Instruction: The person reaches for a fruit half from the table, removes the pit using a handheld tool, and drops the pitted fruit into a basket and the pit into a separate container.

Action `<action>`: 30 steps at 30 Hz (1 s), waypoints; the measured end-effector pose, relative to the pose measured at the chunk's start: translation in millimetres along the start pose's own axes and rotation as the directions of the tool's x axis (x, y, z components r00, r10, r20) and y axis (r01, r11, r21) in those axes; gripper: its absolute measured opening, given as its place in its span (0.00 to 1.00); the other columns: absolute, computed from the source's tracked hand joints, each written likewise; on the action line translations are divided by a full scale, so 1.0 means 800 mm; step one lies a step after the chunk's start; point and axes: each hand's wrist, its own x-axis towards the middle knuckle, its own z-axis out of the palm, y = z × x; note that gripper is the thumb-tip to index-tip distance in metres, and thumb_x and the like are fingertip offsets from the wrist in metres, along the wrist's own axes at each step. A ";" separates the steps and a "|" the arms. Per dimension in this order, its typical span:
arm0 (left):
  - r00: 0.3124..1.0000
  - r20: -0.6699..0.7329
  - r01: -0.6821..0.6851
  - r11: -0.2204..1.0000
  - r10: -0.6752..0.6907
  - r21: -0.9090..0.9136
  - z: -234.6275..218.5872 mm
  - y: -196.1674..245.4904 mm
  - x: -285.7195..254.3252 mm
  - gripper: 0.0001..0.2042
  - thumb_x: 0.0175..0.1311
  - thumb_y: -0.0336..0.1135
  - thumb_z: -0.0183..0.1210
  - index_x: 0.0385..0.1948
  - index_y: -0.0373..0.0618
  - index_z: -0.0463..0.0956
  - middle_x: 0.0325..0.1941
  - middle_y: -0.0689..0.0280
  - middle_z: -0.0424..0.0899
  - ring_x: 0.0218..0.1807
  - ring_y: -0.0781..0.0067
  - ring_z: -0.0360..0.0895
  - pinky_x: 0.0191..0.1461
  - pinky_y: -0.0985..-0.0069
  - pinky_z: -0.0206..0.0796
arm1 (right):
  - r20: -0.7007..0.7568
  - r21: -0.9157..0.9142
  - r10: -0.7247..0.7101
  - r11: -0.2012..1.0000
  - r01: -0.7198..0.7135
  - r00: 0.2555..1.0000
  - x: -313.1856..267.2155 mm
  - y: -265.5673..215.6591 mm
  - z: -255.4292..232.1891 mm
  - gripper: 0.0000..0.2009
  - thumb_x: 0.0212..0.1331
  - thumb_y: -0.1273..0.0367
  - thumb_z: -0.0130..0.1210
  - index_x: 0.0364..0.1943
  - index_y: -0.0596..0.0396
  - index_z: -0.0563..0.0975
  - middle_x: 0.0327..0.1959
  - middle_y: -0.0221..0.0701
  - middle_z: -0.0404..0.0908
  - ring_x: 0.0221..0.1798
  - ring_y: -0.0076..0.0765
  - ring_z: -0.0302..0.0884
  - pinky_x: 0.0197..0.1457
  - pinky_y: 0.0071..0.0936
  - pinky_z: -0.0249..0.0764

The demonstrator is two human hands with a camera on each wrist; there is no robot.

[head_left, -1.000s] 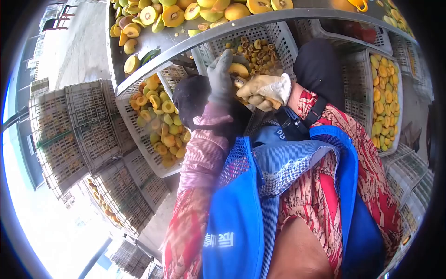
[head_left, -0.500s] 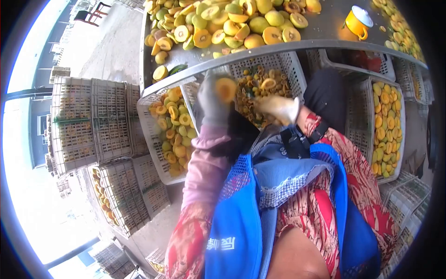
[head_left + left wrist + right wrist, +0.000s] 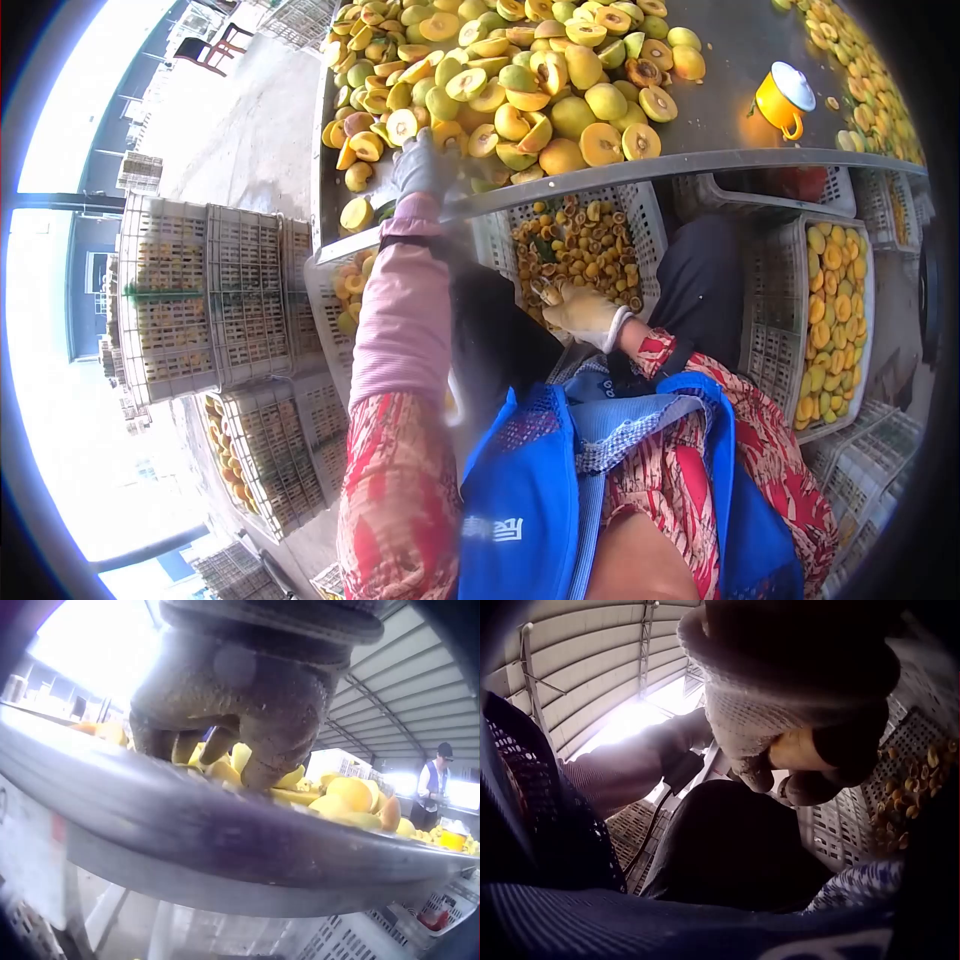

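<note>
In the head view, my left hand (image 3: 415, 170), in a grey glove, reaches over the metal table edge into a pile of halved yellow peaches (image 3: 490, 95). Its fingertips are right at a peach half (image 3: 403, 125). The left wrist view shows the thumb and fingers pointing down, spread apart, with fruit behind the gap. My right hand (image 3: 583, 310), in a cream glove, grips a tool by its wooden handle (image 3: 799, 750); the tool's tip is hard to make out. That hand hovers low over a white crate (image 3: 650, 225) of scooped-out pits (image 3: 575, 245).
A crate of peach halves (image 3: 350, 285) stands left of my knee, another (image 3: 835, 310) to the right. A yellow mug (image 3: 785, 95) with a white lid sits on the table. Stacked crates (image 3: 215, 290) rise at the left. Another person (image 3: 435, 784) stands farther off.
Both hands were together at a peach half. My left hand carried the half toward the left crate, then moved up onto the table without it. My right hand stayed low with the tool.
</note>
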 end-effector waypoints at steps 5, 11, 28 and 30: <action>0.996 -0.038 -0.075 0.997 0.075 0.017 0.024 0.044 -0.002 0.25 0.56 0.47 0.58 0.52 0.46 0.65 0.50 0.51 0.73 0.52 0.49 0.72 0.54 0.54 0.64 | -0.098 0.415 -0.026 0.907 0.064 0.995 0.003 0.003 -0.009 0.25 0.57 0.54 0.52 0.55 0.55 0.69 0.41 0.49 0.79 0.46 0.52 0.77 0.49 0.40 0.72; 0.996 0.080 0.049 0.973 -0.032 -0.227 0.051 0.020 0.019 0.30 0.48 0.39 0.60 0.58 0.52 0.65 0.43 0.50 0.79 0.46 0.47 0.77 0.53 0.60 0.68 | 0.019 0.905 -0.071 0.425 0.013 0.997 0.000 -0.018 -0.017 0.21 0.61 0.62 0.51 0.55 0.58 0.67 0.31 0.32 0.77 0.24 0.24 0.74 0.25 0.21 0.70; 0.998 0.008 0.011 -0.066 0.059 -0.998 0.131 0.006 -0.209 0.21 0.66 0.49 0.46 0.48 0.41 0.70 0.47 0.59 0.77 0.49 0.59 0.74 0.55 0.64 0.67 | -0.356 0.117 -0.044 0.989 0.091 0.933 -0.022 -0.035 -0.015 0.19 0.61 0.54 0.51 0.41 0.58 0.72 0.36 0.51 0.78 0.41 0.59 0.76 0.42 0.48 0.72; 0.995 -0.048 -0.050 0.023 0.087 -0.998 0.140 0.009 -0.210 0.21 0.66 0.50 0.46 0.49 0.42 0.71 0.48 0.59 0.77 0.49 0.60 0.73 0.56 0.64 0.66 | -0.374 0.167 -0.024 0.982 0.092 0.927 -0.017 -0.042 -0.018 0.20 0.61 0.53 0.51 0.40 0.58 0.71 0.35 0.52 0.78 0.40 0.59 0.76 0.42 0.47 0.72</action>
